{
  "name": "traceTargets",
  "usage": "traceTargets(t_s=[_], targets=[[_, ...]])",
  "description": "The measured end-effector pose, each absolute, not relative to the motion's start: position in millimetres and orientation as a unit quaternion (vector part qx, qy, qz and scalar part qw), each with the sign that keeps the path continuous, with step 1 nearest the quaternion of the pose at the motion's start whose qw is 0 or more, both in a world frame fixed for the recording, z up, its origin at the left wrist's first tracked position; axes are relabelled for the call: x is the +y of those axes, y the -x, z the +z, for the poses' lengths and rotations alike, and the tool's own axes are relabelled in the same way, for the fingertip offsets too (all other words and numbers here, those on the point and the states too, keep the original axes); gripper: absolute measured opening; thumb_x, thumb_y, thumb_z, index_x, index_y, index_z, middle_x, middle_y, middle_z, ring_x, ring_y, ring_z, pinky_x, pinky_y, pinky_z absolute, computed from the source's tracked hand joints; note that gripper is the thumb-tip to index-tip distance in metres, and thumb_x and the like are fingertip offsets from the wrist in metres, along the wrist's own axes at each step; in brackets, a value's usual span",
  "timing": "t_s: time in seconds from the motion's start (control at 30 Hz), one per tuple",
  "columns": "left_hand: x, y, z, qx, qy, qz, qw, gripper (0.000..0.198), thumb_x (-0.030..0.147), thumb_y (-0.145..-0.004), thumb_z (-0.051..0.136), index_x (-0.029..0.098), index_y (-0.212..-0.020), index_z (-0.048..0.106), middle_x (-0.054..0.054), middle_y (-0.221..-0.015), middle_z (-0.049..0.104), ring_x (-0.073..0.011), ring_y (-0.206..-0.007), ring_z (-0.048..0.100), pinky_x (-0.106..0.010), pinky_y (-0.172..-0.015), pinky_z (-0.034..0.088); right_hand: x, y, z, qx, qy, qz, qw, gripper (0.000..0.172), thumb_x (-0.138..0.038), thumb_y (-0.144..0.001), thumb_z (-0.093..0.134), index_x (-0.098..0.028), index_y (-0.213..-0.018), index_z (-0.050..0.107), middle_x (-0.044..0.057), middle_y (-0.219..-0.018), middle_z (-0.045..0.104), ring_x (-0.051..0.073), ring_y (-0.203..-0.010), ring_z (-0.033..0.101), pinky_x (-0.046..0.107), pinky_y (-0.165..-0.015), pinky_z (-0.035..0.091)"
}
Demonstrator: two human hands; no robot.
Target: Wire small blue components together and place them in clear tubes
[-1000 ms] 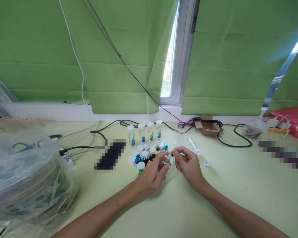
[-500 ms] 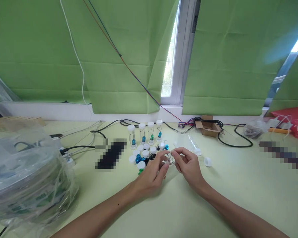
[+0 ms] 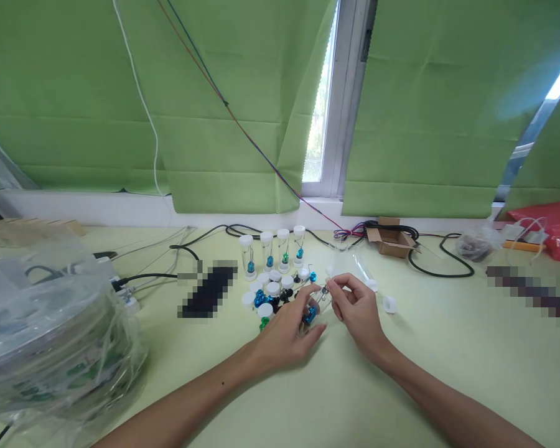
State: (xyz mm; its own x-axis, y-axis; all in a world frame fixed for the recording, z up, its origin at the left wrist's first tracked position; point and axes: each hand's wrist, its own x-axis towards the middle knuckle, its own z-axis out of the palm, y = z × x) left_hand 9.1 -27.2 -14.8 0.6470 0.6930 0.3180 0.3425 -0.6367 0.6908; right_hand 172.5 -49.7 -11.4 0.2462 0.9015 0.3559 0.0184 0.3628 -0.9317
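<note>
My left hand (image 3: 287, 330) curls around a clear tube (image 3: 318, 306), its thumb held apart below. A blue piece (image 3: 310, 315) shows inside the tube. At the tube's upper end, my right hand (image 3: 358, 308) pinches a small, thin metal piece (image 3: 325, 290); its exact shape is too small to make out. Just beyond my left hand lie white caps (image 3: 273, 289), blue pieces (image 3: 262, 298), small black pieces (image 3: 286, 294) and a green piece (image 3: 264, 323). Several capped clear tubes (image 3: 249, 256) stand upright behind them, with blue or green pieces inside.
An empty clear tube (image 3: 361, 267) lies beyond my right hand, with a loose white cap (image 3: 389, 305) to its right. Further back are a small open cardboard box (image 3: 391, 241) and black cables (image 3: 443, 274). A plastic-wrapped bundle (image 3: 60, 348) fills the left side.
My left thumb has moved down and away from the fingers, so the blue piece in the tube now shows. My right hand has shifted slightly right, still pinching.
</note>
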Motion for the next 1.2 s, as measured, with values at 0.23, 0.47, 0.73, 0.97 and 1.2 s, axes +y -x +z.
traceTargets(t_s=[0.23,0.47,0.73,0.97,1.2], targets=[[-25.1,-9.9,-18.9,0.311,-0.859,0.281,0.294,0.045,0.031,-0.093,0.047,0.025,-0.135,0.033,0.004,-0.074,0.051,-0.0122,-0.056,0.044,-0.027,-0.056,0.031,-47.4,-173.7,-11.8,-0.495,0.442,0.331,0.671,0.032,-0.049,-0.08,0.069,-0.02,-0.085,0.056,-0.005,-0.066,0.047,0.006,-0.041,0.038,0.021,-0.037,0.026],[-26.0,-10.1,-17.7,0.313,-0.857,0.278,0.301,0.044,0.031,-0.093,0.046,0.024,-0.135,0.034,0.005,-0.07,0.047,-0.0125,-0.054,0.043,-0.027,-0.053,0.029,-49.0,-173.5,-12.5,-0.499,0.449,0.313,0.672,0.03,-0.047,-0.08,0.07,-0.02,-0.081,0.057,-0.005,-0.063,0.049,0.006,-0.042,0.037,0.022,-0.039,0.028],[-26.0,-10.4,-18.0,0.314,-0.855,0.287,0.296,0.044,0.031,-0.093,0.047,0.024,-0.135,0.036,0.005,-0.07,0.049,-0.0123,-0.054,0.041,-0.027,-0.053,0.029,-48.5,-174.6,-15.9,-0.504,0.457,0.309,0.665,0.029,-0.045,-0.08,0.07,-0.02,-0.076,0.056,-0.004,-0.062,0.052,0.007,-0.043,0.037,0.022,-0.039,0.028],[-26.8,-10.2,-17.0,0.308,-0.857,0.285,0.3,0.043,0.03,-0.093,0.046,0.024,-0.134,0.036,0.004,-0.072,0.05,-0.0124,-0.055,0.041,-0.027,-0.054,0.03,-51.0,-174.0,-13.2,-0.53,0.456,0.28,0.658,0.028,-0.042,-0.087,0.064,-0.02,-0.072,0.054,-0.005,-0.057,0.045,0.008,-0.046,0.038,0.022,-0.042,0.03],[-26.2,-9.7,-16.4,0.312,-0.85,0.289,0.312,0.044,0.029,-0.092,0.047,0.023,-0.135,0.035,0.002,-0.079,0.056,-0.0127,-0.06,0.046,-0.026,-0.056,0.033,-53.9,-173.3,-13.2,-0.568,0.445,0.273,0.636,0.034,-0.041,-0.093,0.055,-0.02,-0.067,0.048,-0.006,-0.055,0.04,0.009,-0.047,0.036,0.024,-0.046,0.031]])
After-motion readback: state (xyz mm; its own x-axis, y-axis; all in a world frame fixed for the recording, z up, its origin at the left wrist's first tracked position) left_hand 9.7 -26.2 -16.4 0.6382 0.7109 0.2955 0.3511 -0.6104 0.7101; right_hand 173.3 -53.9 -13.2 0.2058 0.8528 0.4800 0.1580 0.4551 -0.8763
